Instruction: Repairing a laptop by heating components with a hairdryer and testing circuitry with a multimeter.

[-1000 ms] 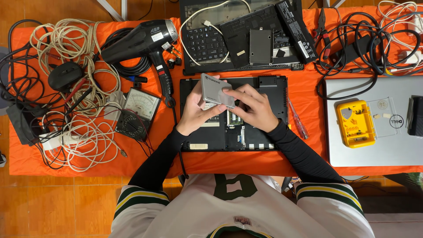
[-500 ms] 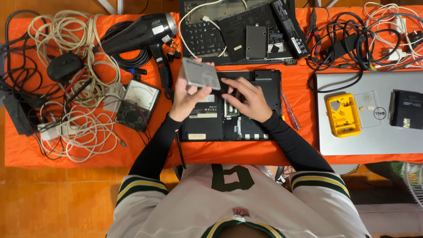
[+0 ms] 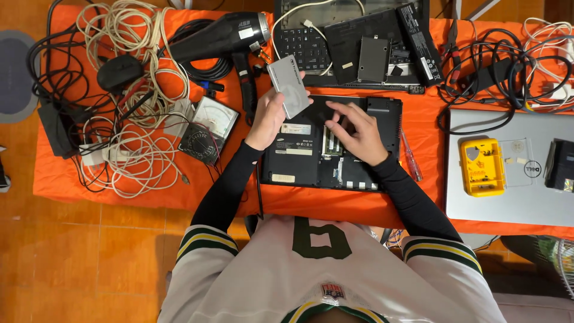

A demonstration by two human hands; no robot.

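head view: only the one camera, looking straight down on the bench

left hand (image 3: 269,119): closed around a grey drive (image 3: 289,87), a flat slab held up off the table, tilted, just above the top-left corner of the open laptop (image 3: 299,161)

right hand (image 3: 354,131): holds nothing, fingers loosely spread and resting inside the laptop's opened underside, near the bare bay

how far along: looks to me like the bottom cover is already off and the drive is out of the machine or not yet in it; nothing seated, cover not back on

around it: heat gun (image 3: 224,39) and analog meter (image 3: 206,128) to the left, yellow tool case (image 3: 481,167) on a closed silver laptop (image 3: 508,203) to the right, a red-handled screwdriver (image 3: 409,157) just beside the work

hard to tell: the right fingertips hide whatever they touch; the cable tangle is a mess, can't sort it; the second stripped laptop (image 3: 353,42) is cut off at the top
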